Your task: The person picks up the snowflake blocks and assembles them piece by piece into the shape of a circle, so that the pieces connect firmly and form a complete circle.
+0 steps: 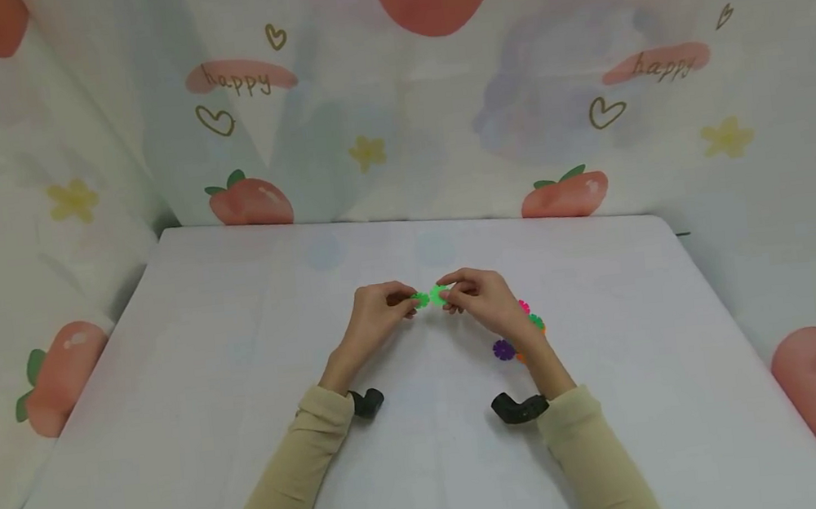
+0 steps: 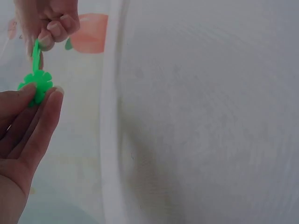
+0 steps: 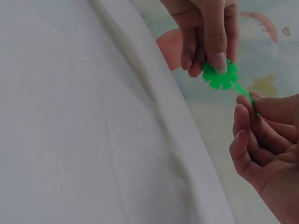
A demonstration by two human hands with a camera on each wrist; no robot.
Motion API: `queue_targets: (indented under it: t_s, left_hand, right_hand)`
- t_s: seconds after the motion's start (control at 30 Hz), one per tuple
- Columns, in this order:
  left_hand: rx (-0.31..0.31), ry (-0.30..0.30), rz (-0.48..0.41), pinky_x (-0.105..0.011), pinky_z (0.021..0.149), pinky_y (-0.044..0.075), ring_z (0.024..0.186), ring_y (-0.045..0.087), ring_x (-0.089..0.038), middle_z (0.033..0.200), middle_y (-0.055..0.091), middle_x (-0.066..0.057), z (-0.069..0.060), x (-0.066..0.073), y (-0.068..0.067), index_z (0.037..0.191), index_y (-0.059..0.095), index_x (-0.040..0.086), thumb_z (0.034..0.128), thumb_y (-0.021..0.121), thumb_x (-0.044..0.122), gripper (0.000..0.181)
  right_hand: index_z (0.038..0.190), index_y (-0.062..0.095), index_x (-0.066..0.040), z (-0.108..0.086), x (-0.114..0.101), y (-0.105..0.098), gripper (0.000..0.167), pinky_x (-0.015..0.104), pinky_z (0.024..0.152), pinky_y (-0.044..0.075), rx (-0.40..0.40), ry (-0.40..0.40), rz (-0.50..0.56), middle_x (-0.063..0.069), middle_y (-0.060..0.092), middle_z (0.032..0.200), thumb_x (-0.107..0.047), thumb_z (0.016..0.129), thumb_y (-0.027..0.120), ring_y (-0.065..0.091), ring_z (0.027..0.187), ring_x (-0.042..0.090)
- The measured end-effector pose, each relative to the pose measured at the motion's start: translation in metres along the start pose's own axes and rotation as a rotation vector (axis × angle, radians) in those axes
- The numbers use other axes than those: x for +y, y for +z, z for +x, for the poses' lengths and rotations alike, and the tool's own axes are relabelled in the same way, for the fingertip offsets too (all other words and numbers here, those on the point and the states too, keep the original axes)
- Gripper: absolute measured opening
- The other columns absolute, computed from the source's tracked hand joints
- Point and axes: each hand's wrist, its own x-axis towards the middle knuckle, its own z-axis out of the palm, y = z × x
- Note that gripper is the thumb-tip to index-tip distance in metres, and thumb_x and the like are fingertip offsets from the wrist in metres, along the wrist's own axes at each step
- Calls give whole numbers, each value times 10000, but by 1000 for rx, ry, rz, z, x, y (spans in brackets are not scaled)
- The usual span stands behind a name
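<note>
Above the middle of the table, my left hand [image 1: 377, 315] pinches a green notched interlocking disc [image 2: 43, 83] between thumb and fingers. My right hand [image 1: 482, 300] pinches a second green interlocking disc [image 3: 247, 96], turned edge-on in both wrist views. The two discs meet at their rims, roughly at right angles; whether their notches have locked cannot be made out. Below my right wrist, partly hidden by the forearm, lie several more discs: a purple disc [image 1: 503, 350], a pink disc [image 1: 524, 306], a green disc [image 1: 536, 322] and orange ones.
The white-covered table [image 1: 191, 374] has printed cloth walls [image 1: 426, 138] behind it and at both sides. A black curved piece [image 1: 369, 403] sits at the left wrist and a similar black piece [image 1: 519, 408] at the right wrist.
</note>
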Motion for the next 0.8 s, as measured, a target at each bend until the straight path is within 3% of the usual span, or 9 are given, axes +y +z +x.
queue_targets:
  t_s: [0.2,0.37,0.5,0.6,0.7,0.8]
  left_hand:
    - [10,68,57,-225,641,584,713,735,-172,877,780,-123,-3,1,-1,964,783,-21,894,771,-5,73]
    - [6,180,153,-225,653,581,725,728,-176,866,777,-136,-5,4,-2,944,781,-39,879,766,-47,67]
    - [16,270,216,-240,652,583,722,722,-191,860,774,-149,-8,7,-4,929,779,-52,866,763,-77,70]
    - [13,302,242,-234,643,576,719,717,-189,864,773,-148,-10,8,-5,930,779,-54,872,761,-73,63]
    - [3,237,215,-225,636,573,712,724,-174,862,778,-129,-13,10,-5,943,791,-32,907,765,16,65]
    - [-35,49,57,-266,662,609,713,744,-169,891,783,-120,-13,8,-4,993,796,-4,951,747,142,159]
  right_hand:
    - [1175,727,-7,-2,-3,3,228,325,757,613,-32,21,84,172,770,890,-141,995,692,729,802,301]
    - [1149,738,4,-1,-6,6,197,274,743,599,-46,49,134,173,772,905,-102,991,689,720,780,277]
    - [1166,734,19,3,-6,8,205,309,769,591,-80,66,176,166,773,915,-80,998,671,698,769,239]
    - [1175,733,17,4,-5,9,210,351,783,591,-99,85,192,123,773,897,-77,1000,663,679,756,208]
    - [1165,735,5,3,-4,8,214,361,776,592,-99,100,172,92,773,857,-116,996,683,685,750,218]
    - [1135,737,-1,4,-5,5,232,403,794,590,-106,112,150,105,777,839,-167,974,726,704,779,318]
